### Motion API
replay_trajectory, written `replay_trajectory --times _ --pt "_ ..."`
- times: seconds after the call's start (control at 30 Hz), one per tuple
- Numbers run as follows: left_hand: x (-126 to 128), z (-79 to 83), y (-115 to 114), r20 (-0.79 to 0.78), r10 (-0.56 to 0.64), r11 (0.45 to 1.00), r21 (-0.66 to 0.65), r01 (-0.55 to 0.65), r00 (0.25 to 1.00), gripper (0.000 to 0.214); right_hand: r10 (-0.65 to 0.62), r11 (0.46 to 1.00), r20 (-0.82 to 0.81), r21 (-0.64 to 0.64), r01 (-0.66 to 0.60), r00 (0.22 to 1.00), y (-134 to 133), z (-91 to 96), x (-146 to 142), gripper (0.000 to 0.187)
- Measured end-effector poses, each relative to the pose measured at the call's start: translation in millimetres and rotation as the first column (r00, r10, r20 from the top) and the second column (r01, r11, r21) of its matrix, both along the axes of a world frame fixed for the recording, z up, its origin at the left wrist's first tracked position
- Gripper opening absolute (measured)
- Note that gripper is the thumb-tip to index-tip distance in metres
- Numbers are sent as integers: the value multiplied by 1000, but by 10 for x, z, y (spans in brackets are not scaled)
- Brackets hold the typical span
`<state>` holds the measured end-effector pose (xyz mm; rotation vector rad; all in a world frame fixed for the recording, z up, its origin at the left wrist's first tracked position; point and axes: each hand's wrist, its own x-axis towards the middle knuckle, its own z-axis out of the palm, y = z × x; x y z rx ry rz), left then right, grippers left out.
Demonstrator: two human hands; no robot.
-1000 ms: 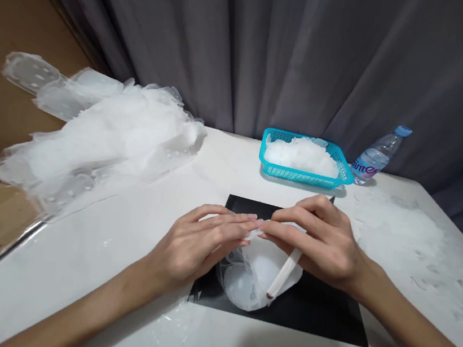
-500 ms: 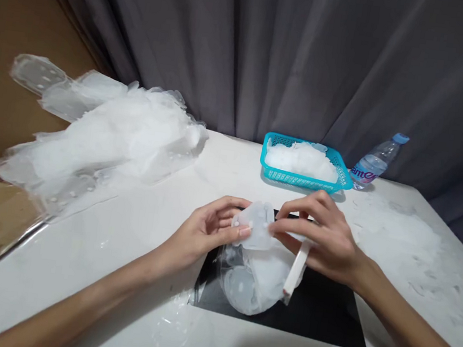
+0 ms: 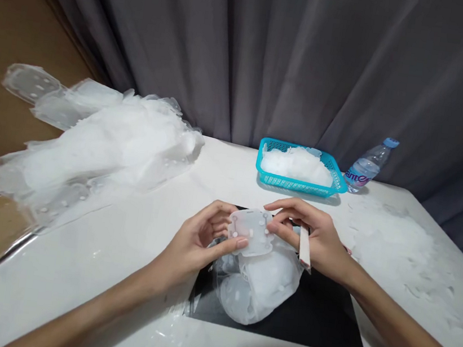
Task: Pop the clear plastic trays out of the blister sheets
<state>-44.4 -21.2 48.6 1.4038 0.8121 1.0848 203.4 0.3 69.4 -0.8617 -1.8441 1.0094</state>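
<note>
The left hand point(image 3: 194, 245) is at the centre of the frame, its thumb in front and its fingers bent behind a piece point(image 3: 254, 242), closed on the left part of it. The piece is a thin, cloudy white sheet with rounded corners and small raised dots, held tilted up toward the camera just below the middle of the frame.

The right hand point(image 3: 317, 239), right of centre, has its thumb and forefinger nearly together at the piece's right edge; whether they pinch it or only touch it, I cannot tell. The same hand also holds a white stick point(image 3: 304, 248), which points down toward the bottom of the frame.

Below the piece, a pile point(image 3: 272, 281) of similar sheets lies on a black mat point(image 3: 323, 322) in the lower middle. The mat is on a white table point(image 3: 75, 255).

A large heap point(image 3: 99, 144) of cloudy sheets fills the left of the frame. Right of top centre, a blue basket point(image 3: 294, 183) holds more white pieces, with a bottle point(image 3: 364, 168) standing just beside its right end. A grey curtain point(image 3: 255, 57) hangs across the top.
</note>
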Motion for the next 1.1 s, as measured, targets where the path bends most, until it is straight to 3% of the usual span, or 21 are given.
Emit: replay_trajectory --times 0.17,0.47,0.63,0.87,1.1 --pt "-34 69 8 -53 4 1000 18 -3 999 17 2 999 -8 -51 -2 1000 35 14 18 29" --pt "-46 121 50 -56 33 999 -38 -35 998 32 -38 993 -15 -110 36 999 99 -27 46 21" --pt "-27 128 31 -87 55 997 -53 -60 995 20 -11 990 -4 -140 10 1000 102 -24 51 21" --pt "-37 131 44 -131 52 997 -56 -60 990 22 38 984 -40 -175 -45 998 74 49 3 28" --pt "-3 148 52 -126 3 997 -71 -12 992 26 70 954 -87 -285 -92 994 93 -8 -32 27"
